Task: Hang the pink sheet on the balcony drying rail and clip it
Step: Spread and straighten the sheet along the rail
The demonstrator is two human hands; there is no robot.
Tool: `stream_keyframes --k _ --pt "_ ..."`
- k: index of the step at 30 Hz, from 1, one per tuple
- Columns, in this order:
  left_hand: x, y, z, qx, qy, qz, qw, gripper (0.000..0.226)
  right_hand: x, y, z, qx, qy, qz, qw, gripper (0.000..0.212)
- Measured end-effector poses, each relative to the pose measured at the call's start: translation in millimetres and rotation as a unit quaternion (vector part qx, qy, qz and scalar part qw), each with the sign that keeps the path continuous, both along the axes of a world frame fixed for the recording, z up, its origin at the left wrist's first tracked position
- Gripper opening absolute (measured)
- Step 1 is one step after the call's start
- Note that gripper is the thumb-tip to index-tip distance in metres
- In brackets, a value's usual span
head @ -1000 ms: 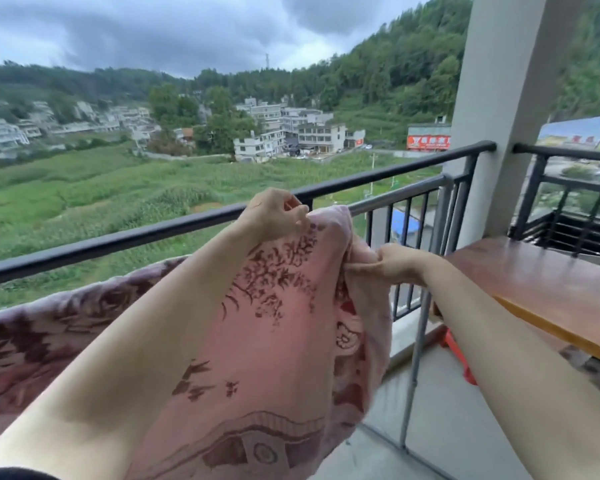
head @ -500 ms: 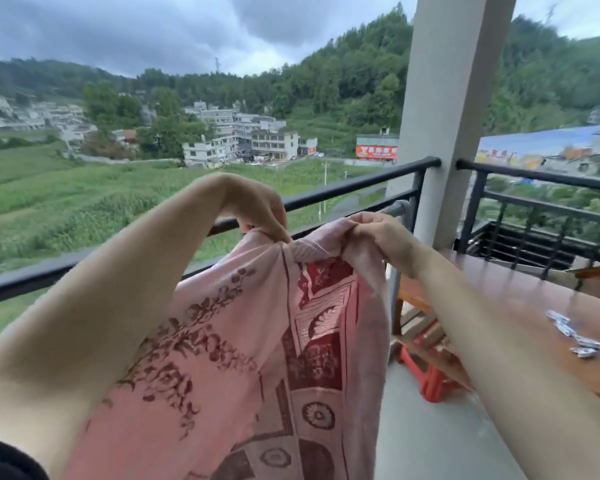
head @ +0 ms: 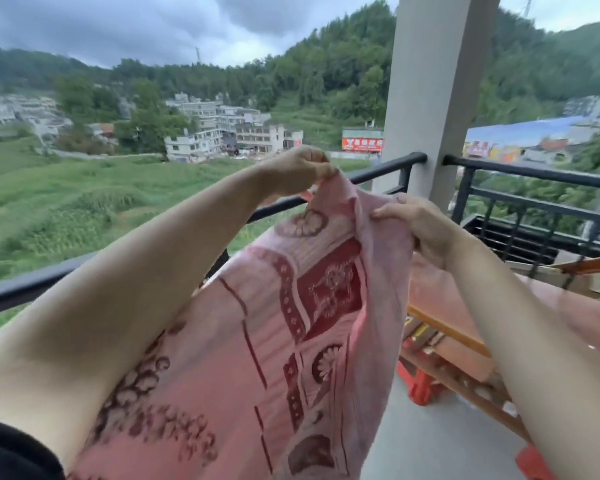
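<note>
The pink sheet [head: 257, 358], patterned in dark red, hangs in front of me and fills the lower middle of the head view. My left hand [head: 297, 168] pinches its top edge, raised just above the black balcony railing [head: 32, 287]. My right hand [head: 420, 223] grips the sheet's right edge a little lower, in front of the column. The sheet and my arms hide the grey drying rail. No clips show in this frame.
A grey square column [head: 437, 91] stands at the railing corner. A brown wooden table [head: 568, 313] runs along the right side, with a red stool [head: 420, 386] under it. Grey concrete floor [head: 440, 445] lies below on the right.
Both hands have lifted the sheet's top edge higher and spread it apart, unfolding more of the dark red pattern. My view has turned right, and the grey drying rail is no longer visible.
</note>
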State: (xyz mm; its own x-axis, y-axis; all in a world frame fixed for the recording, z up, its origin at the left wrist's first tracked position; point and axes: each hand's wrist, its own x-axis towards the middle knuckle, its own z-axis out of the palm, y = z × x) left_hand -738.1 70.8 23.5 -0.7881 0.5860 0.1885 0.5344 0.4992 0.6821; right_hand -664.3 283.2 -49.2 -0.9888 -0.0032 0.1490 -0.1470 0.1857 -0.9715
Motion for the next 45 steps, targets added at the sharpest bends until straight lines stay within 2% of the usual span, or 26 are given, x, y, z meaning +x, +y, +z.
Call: stream_keyframes --k 2,4,5,8,9,10,12,14,17,19,21,22,24,26,28,30,34,37,39,42,45 --pt "0.5 14.2 -10.4 -0.07 -0.05 -0.018 0.996 0.025 -4.5 23.2 -15.3 0.011 -0.011 -0.038 0.999 0.027" --pt "4.1 26.1 -19.4 -0.139 -0.098 -0.039 0.985 0.037 -6.1 47.6 -33.4 0.043 -0.053 -0.1 0.993 0.021" --pt "5.5 32.1 -23.0 -0.171 -0.112 -0.045 0.978 0.045 -5.7 59.4 -42.1 0.057 -0.081 -0.11 0.989 0.025" --pt "8.7 49.9 -30.2 -0.24 -0.136 -0.046 0.96 0.047 1.0 87.5 -59.9 0.078 -0.149 -0.075 0.983 0.08" --pt "9.1 55.0 -31.5 -0.246 -0.142 -0.039 0.958 0.046 3.4 93.8 -61.4 0.082 -0.149 -0.055 0.984 0.085" --pt "9.1 59.4 -32.0 -0.248 -0.147 -0.023 0.957 0.045 5.8 97.9 -60.6 0.087 -0.14 -0.029 0.986 0.075" --pt "8.5 67.6 -30.6 -0.238 -0.142 0.022 0.961 0.041 8.0 103.4 -56.4 0.061 -0.091 0.012 0.994 0.042" --pt "6.2 78.2 -29.3 -0.173 -0.1 0.094 0.975 0.037 3.2 111.8 -51.8 0.019 -0.033 0.004 0.999 0.027" --pt "4.8 107.8 -36.0 0.013 0.004 0.212 0.977 0.024 -6.6 127.3 -43.9 -0.063 -0.012 -0.003 0.998 0.008" --pt "8.9 129.5 -42.2 0.136 0.056 0.227 0.963 0.021 -13.8 135.8 -42.9 -0.078 -0.023 0.014 0.997 0.014" --pt "13.9 143.2 -44.9 0.189 0.029 0.183 0.964 0.044 -18.4 142.6 -46.3 -0.032 -0.026 0.029 0.999 0.025" --pt "15.1 146.2 -45.1 0.169 0.019 0.181 0.969 0.06 -20.7 146.3 -50.5 -0.008 -0.032 0.035 0.999 0.035" --pt "11.6 146.1 -45.0 0.056 0.059 0.223 0.971 0.081 -26.8 151.4 -61.3 0.015 -0.04 0.045 0.998 0.046" --pt "11.8 147.5 -47.1 -0.068 0.102 0.269 0.955 0.078 -34.8 155.7 -71.9 0.015 -0.036 0.044 0.998 0.044" --pt "11.3 149.2 -54.1 -0.157 0.074 0.273 0.946 0.068 -47.6 157.2 -80.7 0.02 -0.022 0.033 0.999 0.041" --pt "9.3 148.9 -67.0 -0.201 0.047 0.287 0.935 0.07 -61.7 154.7 -88.1 0.028 -0.012 0.035 0.999 0.04" --pt "9.6 149.3 -77.9 -0.231 0.104 0.323 0.912 0.064 -89.7 139.0 -105.0 -0.009 -0.016 0.081 0.997 0.041" --pt "10.4 154.9 -79.9 -0.248 0.139 0.35 0.893 0.068 -111.6 125.5 -118.0 -0.038 -0.006 0.098 0.994 0.039" --pt "8.4 155.8 -83.9 -0.253 0.158 0.366 0.881 0.068 -128.2 118.3 -125.7 -0.034 0.004 0.125 0.992 0.031" --pt "2.8 153.5 -86.4 -0.23 0.149 0.379 0.884 0.062 -154.8 113.7 -132.4 -0.023 -0.013 0.188 0.982 0.047" --pt "-3.1 155.0 -88.5 -0.214 0.152 0.392 0.882 0.065 -175.7 109.2 -131.3 -0.062 -0.035 0.281 0.957 0.045"
